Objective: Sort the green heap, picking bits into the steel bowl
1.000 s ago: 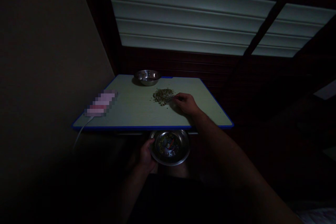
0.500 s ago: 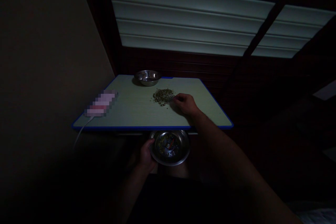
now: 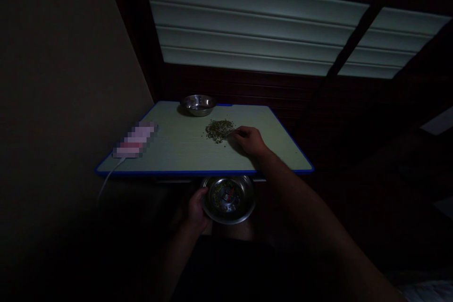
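My left hand (image 3: 197, 208) grips the left rim of a steel bowl (image 3: 238, 212) held just below the near edge of the small blue-edged table (image 3: 177, 151); a few small bits lie in the bowl. My right hand (image 3: 248, 139) rests on the tabletop with its fingers pinched together at the right edge of a pile of small greenish grains (image 3: 218, 129). What the pinched fingers hold is too small and dark to make out.
A second steel bowl (image 3: 198, 104) stands at the table's far edge. A pinkish blurred flat object (image 3: 135, 139) lies at the left with a white cable hanging off the near edge. A plain wall rises to the left; dark wood panelling with pale slats stands behind.
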The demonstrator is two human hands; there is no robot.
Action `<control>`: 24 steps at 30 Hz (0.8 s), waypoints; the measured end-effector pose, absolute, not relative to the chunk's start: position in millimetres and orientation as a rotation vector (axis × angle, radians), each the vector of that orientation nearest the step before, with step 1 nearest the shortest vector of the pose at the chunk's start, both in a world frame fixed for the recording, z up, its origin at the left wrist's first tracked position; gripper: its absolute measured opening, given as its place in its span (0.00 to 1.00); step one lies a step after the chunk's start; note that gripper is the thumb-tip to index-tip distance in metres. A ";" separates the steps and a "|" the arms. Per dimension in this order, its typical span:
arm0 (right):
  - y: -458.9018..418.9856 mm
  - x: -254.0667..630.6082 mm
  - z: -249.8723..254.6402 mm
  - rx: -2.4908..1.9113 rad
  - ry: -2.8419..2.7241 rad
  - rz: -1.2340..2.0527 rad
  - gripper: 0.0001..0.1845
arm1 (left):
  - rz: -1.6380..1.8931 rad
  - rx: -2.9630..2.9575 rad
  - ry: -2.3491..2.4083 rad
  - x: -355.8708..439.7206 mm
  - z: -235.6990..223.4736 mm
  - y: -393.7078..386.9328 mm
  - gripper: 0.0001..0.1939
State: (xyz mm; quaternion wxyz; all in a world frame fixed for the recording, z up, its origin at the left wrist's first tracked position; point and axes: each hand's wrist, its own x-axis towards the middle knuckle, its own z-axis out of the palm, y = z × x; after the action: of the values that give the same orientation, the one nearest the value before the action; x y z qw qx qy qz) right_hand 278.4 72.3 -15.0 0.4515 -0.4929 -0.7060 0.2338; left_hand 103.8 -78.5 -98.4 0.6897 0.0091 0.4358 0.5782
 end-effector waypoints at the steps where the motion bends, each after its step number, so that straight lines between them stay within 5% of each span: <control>1: 72.7 278.5 -15.6 -1.204 -1.750 0.585 0.09 | 1.293 0.019 0.974 103.7 -98.7 -78.5 0.07; 24: 76.7 280.7 -21.0 -1.101 -1.776 0.691 0.09 | 1.269 0.027 0.946 102.9 -96.6 -79.8 0.07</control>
State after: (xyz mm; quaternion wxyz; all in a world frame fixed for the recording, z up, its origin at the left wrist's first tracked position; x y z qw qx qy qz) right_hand 280.7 76.7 -21.0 0.4530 -0.4461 -0.7194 0.2798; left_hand 102.9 -79.8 -96.6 0.7028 0.0120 0.4253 0.5701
